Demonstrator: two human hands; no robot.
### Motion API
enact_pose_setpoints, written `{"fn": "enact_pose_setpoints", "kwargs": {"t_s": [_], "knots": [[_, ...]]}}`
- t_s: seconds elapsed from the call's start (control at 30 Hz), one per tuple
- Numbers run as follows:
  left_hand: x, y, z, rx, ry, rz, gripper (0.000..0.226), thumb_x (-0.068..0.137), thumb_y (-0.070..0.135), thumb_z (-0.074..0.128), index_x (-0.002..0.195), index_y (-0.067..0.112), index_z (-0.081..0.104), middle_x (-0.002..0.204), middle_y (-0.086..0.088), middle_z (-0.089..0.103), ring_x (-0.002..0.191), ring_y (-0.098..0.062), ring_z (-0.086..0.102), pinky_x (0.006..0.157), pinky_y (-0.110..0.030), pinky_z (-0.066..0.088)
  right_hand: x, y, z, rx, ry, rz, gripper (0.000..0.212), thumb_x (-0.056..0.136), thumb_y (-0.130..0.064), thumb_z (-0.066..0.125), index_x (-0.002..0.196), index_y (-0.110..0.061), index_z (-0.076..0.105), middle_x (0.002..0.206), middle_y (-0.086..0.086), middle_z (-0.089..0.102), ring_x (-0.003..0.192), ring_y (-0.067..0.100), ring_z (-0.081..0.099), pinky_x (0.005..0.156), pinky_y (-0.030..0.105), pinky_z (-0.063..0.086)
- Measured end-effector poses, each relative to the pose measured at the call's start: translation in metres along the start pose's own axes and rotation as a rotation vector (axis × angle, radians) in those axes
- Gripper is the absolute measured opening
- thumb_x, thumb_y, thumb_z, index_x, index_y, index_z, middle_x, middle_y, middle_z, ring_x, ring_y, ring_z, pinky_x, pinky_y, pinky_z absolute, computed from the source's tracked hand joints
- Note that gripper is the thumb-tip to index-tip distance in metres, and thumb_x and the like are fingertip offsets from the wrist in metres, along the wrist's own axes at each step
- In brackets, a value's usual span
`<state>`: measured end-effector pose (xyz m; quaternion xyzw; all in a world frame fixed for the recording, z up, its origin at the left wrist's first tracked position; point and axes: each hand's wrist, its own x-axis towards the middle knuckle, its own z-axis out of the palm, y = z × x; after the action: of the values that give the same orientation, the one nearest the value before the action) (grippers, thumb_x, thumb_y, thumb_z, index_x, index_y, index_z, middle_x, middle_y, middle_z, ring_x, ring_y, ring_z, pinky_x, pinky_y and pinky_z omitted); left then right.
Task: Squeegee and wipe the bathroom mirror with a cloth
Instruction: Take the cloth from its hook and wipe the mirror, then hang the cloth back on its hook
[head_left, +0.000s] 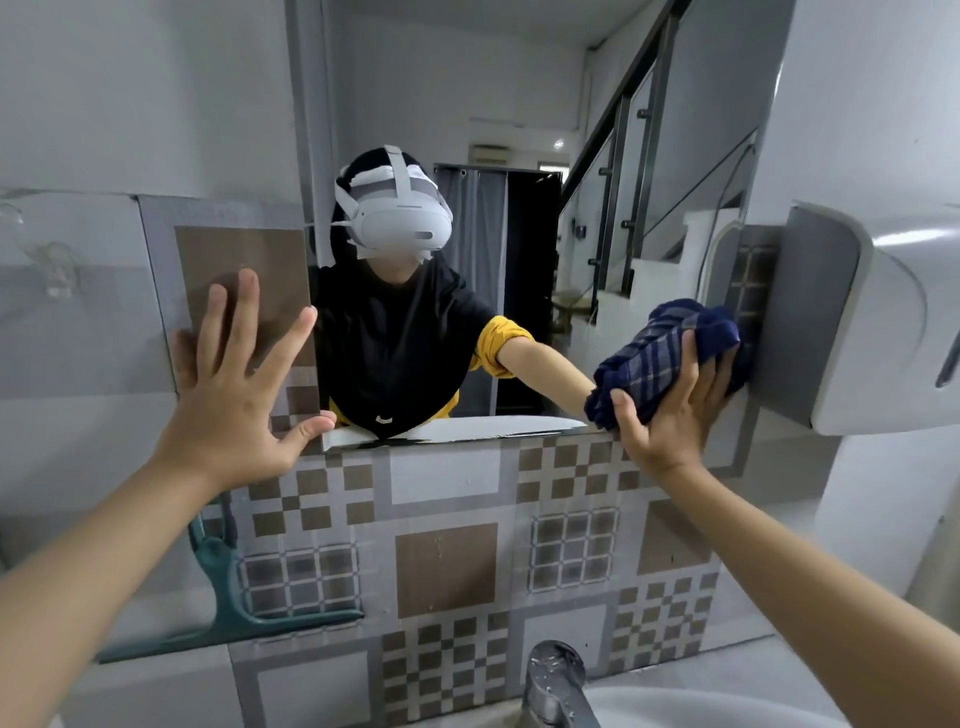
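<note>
Head view: two hands at a wall mirror (519, 218) above a sink.
Right hand (670, 410), fingers clamped on a bunched blue plaid cloth (660, 353), presses it to the mirror's lower right corner. Left hand (234, 384), fingers spread apart, lies flat on the tiles (447, 566) beside the mirror's left edge. A green squeegee (228, 608) leans against the tiles, lower left.

Left hand (234, 384) splayed flat, right hand (670, 410) seemingly gripping, both arms outstretched

right hand (675, 410): presses cloth (660, 353) on mirror (519, 260) | left hand (234, 384): flat on tiles (447, 566)
</note>
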<state>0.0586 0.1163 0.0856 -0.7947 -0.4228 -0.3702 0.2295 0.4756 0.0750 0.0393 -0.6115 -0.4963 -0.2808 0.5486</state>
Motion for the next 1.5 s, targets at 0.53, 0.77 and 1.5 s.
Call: {"fn": "enact_pose_setpoints", "kwargs": {"t_s": [0.53, 0.77, 1.5], "knots": [[0.000, 0.000, -0.003, -0.048, 0.025, -0.001, 0.099, 0.069, 0.057, 0.066, 0.148, 0.035, 0.010, 0.158, -0.007, -0.017, 0.143, -0.028, -0.022, 0.109, -0.058, -0.007, -0.091, -0.152, 0.054, 0.252, -0.007, 0.061, 0.092, 0.079, -0.055, 0.056, 0.150, -0.019, 0.010, 0.159, 0.013, 0.016, 0.148, 0.022, -0.016, 0.118, 0.037, -0.004], [-0.004, -0.003, -0.023, -0.431, 0.084, -0.009, 0.066, 0.080, 0.037, 0.058, 0.141, 0.026, 0.038, 0.158, 0.003, 0.012, 0.147, -0.017, 0.000, 0.118, -0.043, 0.009, -0.116, -0.224, 0.066, 0.174, -0.113, -0.114, 0.090, 0.074, -0.055, 0.063, 0.147, -0.017, 0.027, 0.152, -0.003, 0.027, 0.149, 0.024, 0.005, 0.112, 0.067, 0.003], [-0.063, 0.031, -0.134, -1.188, 0.050, -0.376, 0.015, 0.088, 0.011, 0.059, 0.103, 0.013, 0.058, 0.098, 0.005, 0.065, 0.088, 0.000, 0.064, 0.076, -0.017, 0.053, -0.065, -0.334, -0.063, 1.172, -0.862, 0.231, 0.032, 0.095, 0.015, 0.029, 0.097, -0.015, 0.042, 0.100, 0.006, 0.063, 0.071, 0.011, 0.067, 0.066, 0.029, 0.059]]}}
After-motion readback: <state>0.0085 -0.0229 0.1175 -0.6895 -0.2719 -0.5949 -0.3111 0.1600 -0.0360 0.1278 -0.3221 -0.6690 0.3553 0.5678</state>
